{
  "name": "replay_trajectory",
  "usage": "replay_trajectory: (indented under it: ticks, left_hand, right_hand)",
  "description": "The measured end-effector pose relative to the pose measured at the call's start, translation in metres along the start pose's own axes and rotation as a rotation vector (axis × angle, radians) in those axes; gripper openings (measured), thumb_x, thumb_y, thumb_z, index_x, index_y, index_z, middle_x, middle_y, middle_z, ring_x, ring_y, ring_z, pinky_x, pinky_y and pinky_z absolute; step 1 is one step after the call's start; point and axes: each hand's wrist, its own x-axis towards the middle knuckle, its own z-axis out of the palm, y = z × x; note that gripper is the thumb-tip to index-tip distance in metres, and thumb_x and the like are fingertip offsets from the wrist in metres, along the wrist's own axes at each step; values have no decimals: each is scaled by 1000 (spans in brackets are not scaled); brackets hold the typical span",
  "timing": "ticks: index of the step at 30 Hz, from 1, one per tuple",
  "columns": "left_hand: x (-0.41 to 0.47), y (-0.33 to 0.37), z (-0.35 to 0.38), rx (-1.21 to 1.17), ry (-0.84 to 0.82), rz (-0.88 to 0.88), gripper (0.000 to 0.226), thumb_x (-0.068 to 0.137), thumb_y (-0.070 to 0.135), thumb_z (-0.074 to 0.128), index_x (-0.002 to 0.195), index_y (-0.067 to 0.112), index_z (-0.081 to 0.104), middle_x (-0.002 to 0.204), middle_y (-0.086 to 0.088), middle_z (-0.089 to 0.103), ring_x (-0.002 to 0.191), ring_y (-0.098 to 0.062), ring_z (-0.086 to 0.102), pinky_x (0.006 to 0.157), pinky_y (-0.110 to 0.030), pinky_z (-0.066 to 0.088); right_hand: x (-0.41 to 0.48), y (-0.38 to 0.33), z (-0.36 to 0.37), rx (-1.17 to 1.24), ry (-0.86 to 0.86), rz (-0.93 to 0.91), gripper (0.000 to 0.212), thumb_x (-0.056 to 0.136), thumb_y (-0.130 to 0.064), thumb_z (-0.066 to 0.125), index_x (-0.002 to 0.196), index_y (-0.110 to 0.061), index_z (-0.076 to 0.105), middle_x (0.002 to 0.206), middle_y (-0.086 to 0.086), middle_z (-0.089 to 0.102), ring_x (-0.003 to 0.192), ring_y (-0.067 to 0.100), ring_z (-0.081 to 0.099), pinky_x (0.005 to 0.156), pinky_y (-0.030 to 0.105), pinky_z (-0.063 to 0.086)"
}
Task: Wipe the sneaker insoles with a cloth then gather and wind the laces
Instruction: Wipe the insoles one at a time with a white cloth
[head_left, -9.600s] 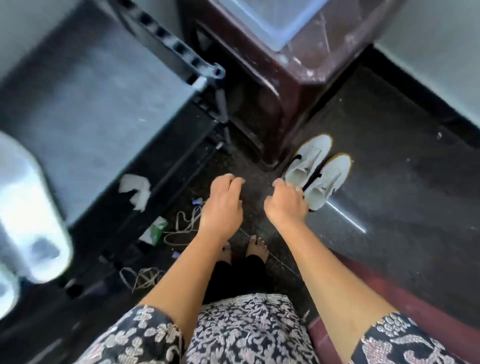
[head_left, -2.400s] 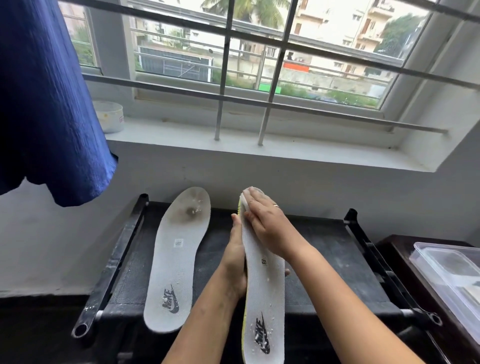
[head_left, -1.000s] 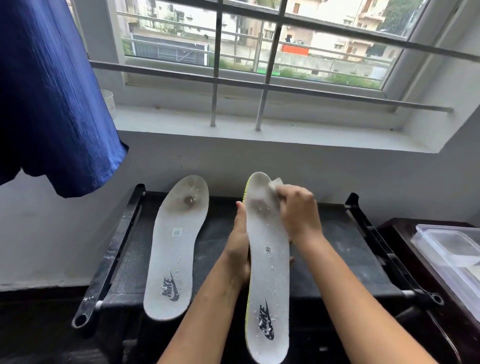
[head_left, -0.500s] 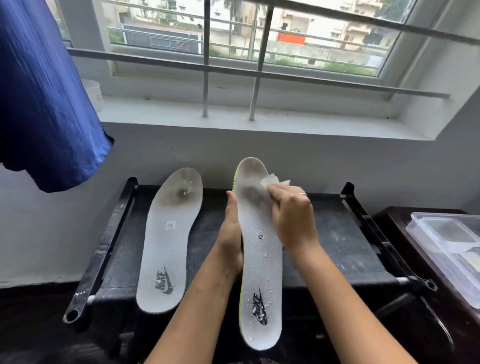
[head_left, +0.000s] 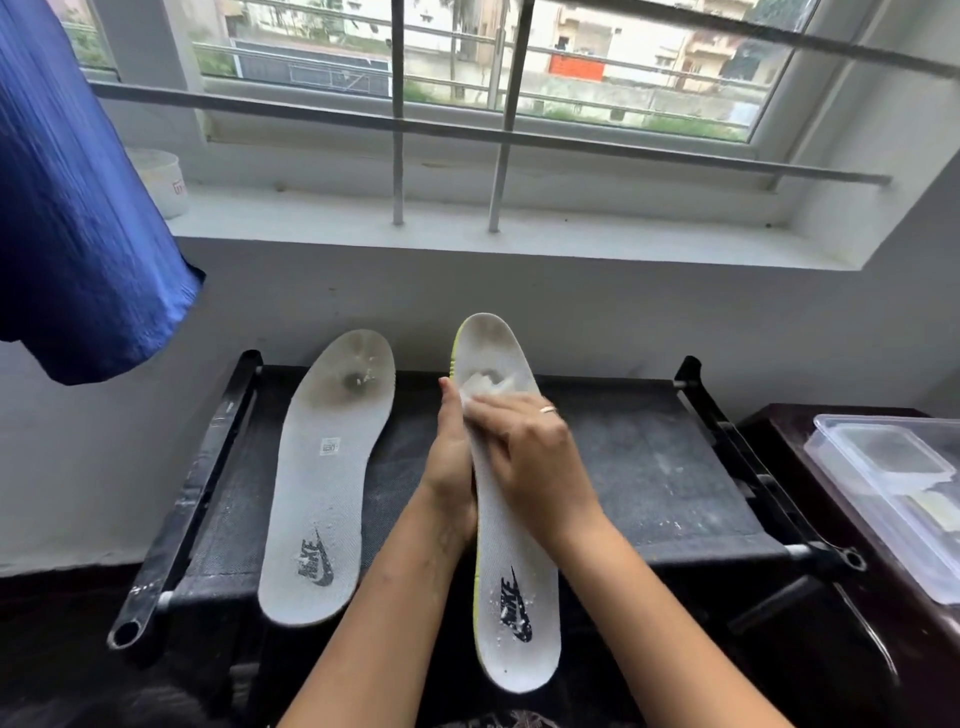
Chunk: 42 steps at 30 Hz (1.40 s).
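Observation:
Two white sneaker insoles with dark logos lie lengthwise on a black rack. The left insole rests flat, a dark smudge near its toe. My left hand grips the left edge of the right insole, which has a yellow-green rim. On that insole's forefoot my right hand presses a small white cloth; a ring shows on one finger. No laces or sneakers are in view.
A white wall and a barred window with a sill stand behind the rack. A blue garment hangs at the upper left, a white tub beside it. A clear plastic box sits on a dark table at the right.
My right hand has slid the cloth from the insole's right edge toward its middle, down from the toe. My left hand keeps its hold. The left insole has not moved.

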Motion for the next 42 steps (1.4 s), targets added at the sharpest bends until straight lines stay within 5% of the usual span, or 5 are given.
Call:
replay_trajectory:
  ticks: [11,18,27,33,42]
  left_hand:
    - [-2,-2,9,-72,37,-20,87,84,76,22,136,11,49,141,-14,48,132,-27,43,115,-43,28]
    - [-4,6,3,44,106,-38,101,75,85,14,100,3,68,95,-18,70,99,-30,65,101,-42,45]
    - [-3,0,11,-92,-17,-28,94,80,81,14,137,14,48,135,-9,56,126,-23,51,110,-40,35]
    - [2,0,-2,-110,77,6,82,74,84,24,82,12,62,81,-9,57,98,-32,62,106,-52,37]
    - [-6,1,8,-97,-72,-27,53,89,50,44,99,6,72,95,-13,71,90,-23,69,82,-31,55]
  right_hand:
    - [8,18,1,86,-159,125,34,89,-6,49,120,-5,62,129,11,59,128,23,46,112,18,18]
    - [-27,14,-5,225,-263,-34,41,93,-13,45,133,-8,51,138,5,51,134,13,39,114,21,22]
    - [19,28,0,-35,-404,148,61,96,-45,22,149,-15,18,158,1,10,146,12,-1,118,26,-1]
    - [-21,7,-2,239,-454,12,53,95,-20,30,147,-18,24,152,-7,21,143,4,10,116,19,6]
    - [14,33,-6,101,-85,180,22,91,-11,57,109,-13,70,111,4,70,104,22,63,92,18,41]
